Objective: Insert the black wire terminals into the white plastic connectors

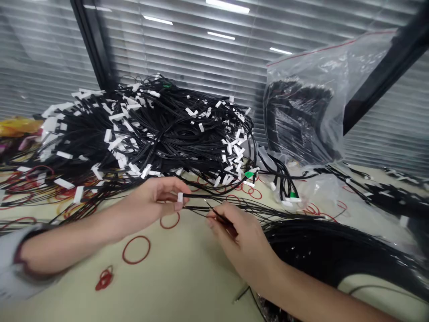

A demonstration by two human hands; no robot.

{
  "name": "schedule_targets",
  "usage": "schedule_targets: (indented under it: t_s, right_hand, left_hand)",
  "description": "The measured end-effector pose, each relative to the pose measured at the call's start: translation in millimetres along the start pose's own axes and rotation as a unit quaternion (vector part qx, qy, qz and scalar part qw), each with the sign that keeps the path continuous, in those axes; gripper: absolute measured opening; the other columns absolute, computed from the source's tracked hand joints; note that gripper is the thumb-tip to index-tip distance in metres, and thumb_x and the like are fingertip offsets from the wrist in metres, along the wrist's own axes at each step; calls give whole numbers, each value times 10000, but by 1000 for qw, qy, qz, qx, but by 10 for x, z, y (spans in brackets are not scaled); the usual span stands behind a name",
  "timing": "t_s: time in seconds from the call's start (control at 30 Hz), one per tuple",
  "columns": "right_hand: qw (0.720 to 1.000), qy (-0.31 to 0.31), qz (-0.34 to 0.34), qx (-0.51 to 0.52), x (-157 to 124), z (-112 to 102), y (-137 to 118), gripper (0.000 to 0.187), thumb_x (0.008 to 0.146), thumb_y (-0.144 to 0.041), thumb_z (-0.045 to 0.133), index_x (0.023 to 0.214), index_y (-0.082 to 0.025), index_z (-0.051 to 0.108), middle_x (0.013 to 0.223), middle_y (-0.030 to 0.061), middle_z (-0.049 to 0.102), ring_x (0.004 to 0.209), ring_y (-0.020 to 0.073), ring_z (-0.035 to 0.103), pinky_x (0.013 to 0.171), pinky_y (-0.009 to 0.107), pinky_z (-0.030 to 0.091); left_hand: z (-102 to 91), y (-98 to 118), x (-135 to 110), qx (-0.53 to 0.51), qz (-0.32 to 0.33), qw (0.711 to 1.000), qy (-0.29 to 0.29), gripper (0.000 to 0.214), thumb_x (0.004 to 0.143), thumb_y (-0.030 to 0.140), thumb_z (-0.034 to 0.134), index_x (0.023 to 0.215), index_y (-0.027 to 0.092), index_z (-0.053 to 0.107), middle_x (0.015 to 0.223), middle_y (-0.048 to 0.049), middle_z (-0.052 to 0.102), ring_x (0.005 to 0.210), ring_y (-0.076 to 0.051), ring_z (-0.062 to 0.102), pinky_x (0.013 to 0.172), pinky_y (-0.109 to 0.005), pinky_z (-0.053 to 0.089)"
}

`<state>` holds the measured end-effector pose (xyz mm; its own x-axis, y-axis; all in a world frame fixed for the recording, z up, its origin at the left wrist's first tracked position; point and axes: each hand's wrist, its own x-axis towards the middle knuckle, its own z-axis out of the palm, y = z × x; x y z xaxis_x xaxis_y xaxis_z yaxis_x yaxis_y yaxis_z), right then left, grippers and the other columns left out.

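In the head view, the left hand [152,201] pinches a white connector [180,197] between thumb and fingertips, keeping its black wire [197,196] stretched and apart from the heap of black wire harnesses [150,134]. The right hand [237,239] firmly grasps thin black wires [219,215] farther along, over the beige desk [187,290], beside a black wire coil [331,250]. Red rubber bands [136,249] lie nearby; a clear plastic bag [303,107] of wires slumps behind.

Room to pass lies over the counter [187,290] on the near left, among loose red rubber bands [136,249]. The heap of black tagged wires [150,134] blocks the far side, a plastic bag [301,112] stands far right, and a thick black coil [335,255] fills the near right.
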<state>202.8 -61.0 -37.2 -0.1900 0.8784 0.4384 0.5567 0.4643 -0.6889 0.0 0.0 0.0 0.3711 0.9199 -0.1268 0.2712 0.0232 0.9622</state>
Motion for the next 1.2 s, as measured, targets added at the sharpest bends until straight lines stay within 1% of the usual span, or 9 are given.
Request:
schedule_targets:
  t_s: [0.13,0.2,0.33,0.47,0.57,0.7,0.83,1.03,1.2]
  right_hand:
    - [998,44,-31,-18,-14,-22,5,134,917,-177,498,795,-194,551,647,-34,561,535,85,496,483,185,365]
    - [998,45,-31,-21,-19,-20,10,134,901,-174,503,777,-193,549,638,-36,565,531,80,507,478,174,368]
    - [1000,24,-6,-15,-11,-12,1,135,853,-174,513,722,-193,539,576,-56,508,481,64,448,441,158,336]
    - [1000,13,16,-9,-15,-11,-26,155,823,-169,516,671,-197,518,535,-72,422,456,55,371,408,150,292]
    - [1000,3,19,-7,-23,-9,-22,144,824,-159,515,687,-194,546,542,-70,440,460,53,383,409,149,302]
    - [1000,1,6,-11,-21,-4,6,152,846,-156,521,707,-189,573,550,-65,467,458,51,394,395,151,292]
    - [1000,3,4,-11,-27,-8,10,154,854,-146,529,718,-184,589,565,-57,516,463,49,432,406,138,329]
    - [1000,6,-9,-25,-27,-6,0,156,867,-149,541,729,-179,607,577,-47,560,464,52,463,429,145,363]
    - [999,11,-21,-34,-35,1,18,146,857,-126,545,743,-180,618,588,-42,597,470,56,495,430,151,373]
  left_hand:
    - [61,-40,30,-18,-16,1000,-17,162,741,188,701,901,197,686,810,40,725,730,-116,614,640,-204,402]
    - [71,-100,6,-31,-26,999,-28,164,728,198,710,890,200,689,763,47,708,687,-113,599,612,-203,396]
    - [32,-208,-13,-38,-28,998,-45,155,712,235,704,866,214,700,771,46,709,759,-128,635,698,-216,456]
    - [8,-321,-28,9,-23,999,-35,202,724,322,703,907,237,712,819,27,712,826,-178,659,714,-249,503]
    - [19,-431,-63,4,-8,1000,-13,199,789,366,692,963,275,721,868,29,723,873,-182,671,750,-247,514]
    - [35,-509,-88,-16,3,1000,-7,183,806,383,702,966,300,736,884,34,731,864,-173,683,738,-232,517]
    - [37,-491,-94,-13,5,1000,-7,188,787,382,703,947,289,741,848,28,731,827,-175,686,700,-229,517]
    - [33,-452,-107,0,1,1000,1,196,783,379,712,956,296,749,853,17,739,839,-188,687,714,-241,532]
    - [61,-249,-86,-7,-42,999,11,216,609,375,760,811,301,770,760,-4,729,781,-222,688,652,-258,547]
